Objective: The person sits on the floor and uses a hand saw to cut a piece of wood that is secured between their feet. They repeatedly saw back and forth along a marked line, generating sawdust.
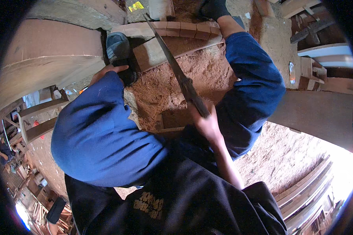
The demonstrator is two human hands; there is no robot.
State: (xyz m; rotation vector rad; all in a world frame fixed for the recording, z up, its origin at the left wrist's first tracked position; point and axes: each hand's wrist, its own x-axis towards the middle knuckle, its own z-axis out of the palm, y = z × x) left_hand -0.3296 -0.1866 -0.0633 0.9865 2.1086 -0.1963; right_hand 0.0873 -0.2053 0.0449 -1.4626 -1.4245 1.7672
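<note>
My right hand (205, 121) is closed round the thick end of a long, dark, tapering tool (172, 62); its exact kind I cannot make out. The tool slants up and left, with its thin tip above a curved reddish wooden piece (180, 29) marked with cross lines. A flat board (153, 55) lies on the near side of that piece. Down by the grey shoe (118, 45) on my left foot, part of my left hand (109, 71) shows with a finger stretched out. The rest of that hand is behind my trouser leg.
Sawdust (157, 94) covers the ground between my legs. A large wooden slab (55, 47) stands at the left, and a broad board (321, 113) at the right. Stacked planks (306, 192) lie at lower right. A wooden frame (41, 121) stands at far left.
</note>
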